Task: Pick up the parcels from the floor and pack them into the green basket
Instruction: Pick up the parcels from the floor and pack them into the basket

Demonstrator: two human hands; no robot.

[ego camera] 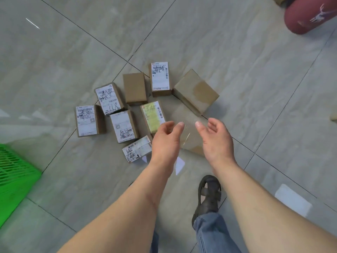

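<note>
Left hand (166,137) and right hand (214,137), fingers relaxed, hold nothing above a taped parcel (189,133). 8 further parcels lie clustered on the tiled floor (255,70). Green basket (14,172) at left edge.

We stand on a glossy grey-beige tiled floor (237,52) with dark grout lines and light reflections; a maroon cushion (310,17) lies top right.

9 cardboard parcels (134,88) clustered on floor, green basket (16,172) left

floor (237,52): grey tiles | on it: clustered parcels (134,88), green basket (16,172) at left
</note>
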